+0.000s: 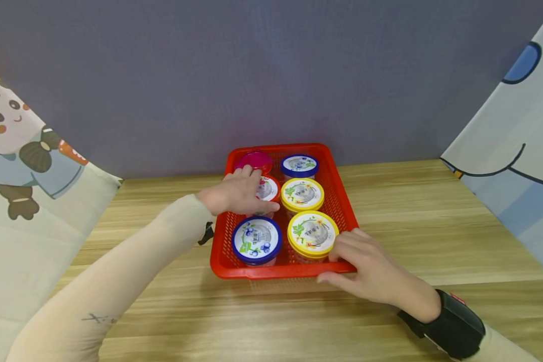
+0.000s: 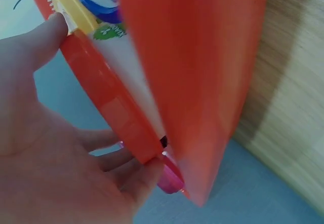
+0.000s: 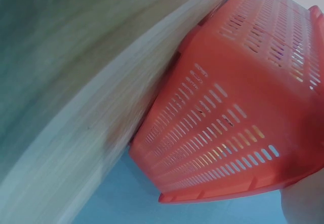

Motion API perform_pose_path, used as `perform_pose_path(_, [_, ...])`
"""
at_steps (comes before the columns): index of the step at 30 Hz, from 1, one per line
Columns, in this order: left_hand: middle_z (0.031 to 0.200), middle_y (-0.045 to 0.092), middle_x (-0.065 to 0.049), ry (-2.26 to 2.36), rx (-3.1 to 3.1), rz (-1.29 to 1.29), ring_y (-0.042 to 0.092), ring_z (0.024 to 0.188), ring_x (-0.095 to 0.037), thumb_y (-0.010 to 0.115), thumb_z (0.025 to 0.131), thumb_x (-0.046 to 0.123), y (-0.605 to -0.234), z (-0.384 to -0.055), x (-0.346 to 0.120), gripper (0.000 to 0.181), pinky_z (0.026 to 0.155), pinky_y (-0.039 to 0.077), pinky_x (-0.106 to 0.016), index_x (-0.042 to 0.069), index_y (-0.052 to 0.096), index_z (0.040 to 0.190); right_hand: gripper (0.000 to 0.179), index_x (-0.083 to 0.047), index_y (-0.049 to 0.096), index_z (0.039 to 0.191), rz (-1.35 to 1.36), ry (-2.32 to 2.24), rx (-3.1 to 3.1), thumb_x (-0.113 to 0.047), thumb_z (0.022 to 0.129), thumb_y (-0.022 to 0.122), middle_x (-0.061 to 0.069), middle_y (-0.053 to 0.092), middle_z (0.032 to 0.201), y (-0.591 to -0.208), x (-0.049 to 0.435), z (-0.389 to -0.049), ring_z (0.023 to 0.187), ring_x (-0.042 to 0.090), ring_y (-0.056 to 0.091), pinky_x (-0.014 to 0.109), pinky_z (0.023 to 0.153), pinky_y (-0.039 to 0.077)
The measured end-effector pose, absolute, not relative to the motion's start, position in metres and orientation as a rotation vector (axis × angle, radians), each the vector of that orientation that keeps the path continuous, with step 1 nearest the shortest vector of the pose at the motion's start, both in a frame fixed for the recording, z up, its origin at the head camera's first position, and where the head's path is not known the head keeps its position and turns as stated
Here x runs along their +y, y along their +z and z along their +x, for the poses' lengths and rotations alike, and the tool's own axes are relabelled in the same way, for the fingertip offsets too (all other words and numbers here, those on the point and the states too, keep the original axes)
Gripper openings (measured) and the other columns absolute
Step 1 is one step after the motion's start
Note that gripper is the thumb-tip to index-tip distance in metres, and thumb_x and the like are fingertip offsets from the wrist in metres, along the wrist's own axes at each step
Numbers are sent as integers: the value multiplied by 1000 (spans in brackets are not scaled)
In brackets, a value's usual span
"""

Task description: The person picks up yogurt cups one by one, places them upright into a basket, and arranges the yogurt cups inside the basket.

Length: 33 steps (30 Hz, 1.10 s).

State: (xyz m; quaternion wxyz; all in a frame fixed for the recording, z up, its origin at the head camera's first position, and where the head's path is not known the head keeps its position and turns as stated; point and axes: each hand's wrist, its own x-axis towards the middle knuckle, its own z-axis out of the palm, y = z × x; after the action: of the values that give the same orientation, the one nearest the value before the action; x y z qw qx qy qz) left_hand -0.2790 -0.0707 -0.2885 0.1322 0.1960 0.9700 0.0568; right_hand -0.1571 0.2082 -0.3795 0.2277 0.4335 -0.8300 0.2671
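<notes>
A red plastic basket (image 1: 280,272) holds several lidded tubs in two columns. My left hand (image 1: 235,193) reaches over its left side and grips the red-lidded tub (image 2: 109,102), thumb at one edge of the lid and fingers at the opposite edge. Just behind that tub is a magenta lid (image 1: 257,160), partly covered by my fingers. My right hand (image 1: 366,266) holds the basket's near right corner, fingers over the rim and thumb in front. Beside those fingers stands a yellow-lidded tub (image 1: 313,234). Perforated basket walls fill much of the right wrist view.
In the near left corner sits a blue-lidded tub (image 1: 256,240). The right column also has another yellow-lidded tub (image 1: 302,194) and a blue-lidded one (image 1: 299,165) at the back. The basket rests on a wooden table (image 1: 412,221) against a grey wall (image 1: 271,75).
</notes>
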Motion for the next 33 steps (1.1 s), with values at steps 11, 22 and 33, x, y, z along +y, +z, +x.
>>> perform_pose_path(11, [143, 31, -19, 92, 2754, 563, 40, 135, -37, 67, 91, 58, -288, -276, -71, 99, 112, 39, -50, 0, 22, 159, 41, -19, 58, 84, 1208, 723, -2242, -58, 90, 70, -14, 48, 77, -381, 207, -158, 74, 5, 45, 21, 75, 30])
perform_pose_path(22, [150, 30, -18, -6, 2737, 508, 35, 139, -37, 60, 93, 62, -287, -273, -74, 94, 111, 38, -54, 3, 27, 159, 41, -19, 58, 84, 1213, 718, -2219, -57, 90, 70, -14, 49, 77, -381, 207, -159, 73, 6, 45, 21, 74, 30])
perform_pose_path(33, [150, 33, -18, -32, 2722, 512, 33, 139, -36, 58, 91, 66, -288, -272, -73, 94, 113, 35, -54, 3, 33, 157, 42, -19, 58, 84, 1194, 719, -2263, -59, 89, 70, -15, 48, 76, -380, 207, -158, 74, 5, 45, 21, 74, 30])
